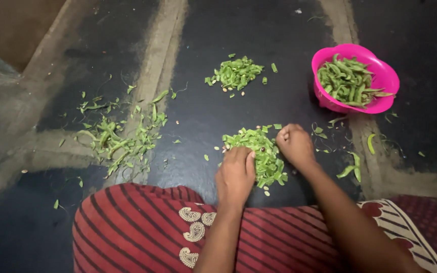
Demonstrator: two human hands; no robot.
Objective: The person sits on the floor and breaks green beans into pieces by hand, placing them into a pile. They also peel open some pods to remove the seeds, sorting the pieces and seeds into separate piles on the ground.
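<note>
Green, thin-walled bean pieces make up the near pile at lower centre of the frame, on the dark floor. The left hand lies palm down on the pile's left edge, fingers curled over the pieces. Whether anything is pinched under them cannot be told. The right hand sits at the pile's upper right edge, fingers drawn into a loose fist. It may hold a small piece, but the grip is hidden.

Handling, judged: the pieces look light, flat and slightly springy. They would likely scatter if swept hard, and a few pale and dark seeds lie loose among them. A pinch between thumb and fingertips on a piece's flat faces, or a cupped scoop from the pile's edges, seems the surest hold.

Outward: a second cut pile lies at upper centre, well apart from the near one. A pink bowl at upper right holds whole pods. Stringy trimmings spread across the left of the frame. A red striped cloth covers the person's knee at bottom.
</note>
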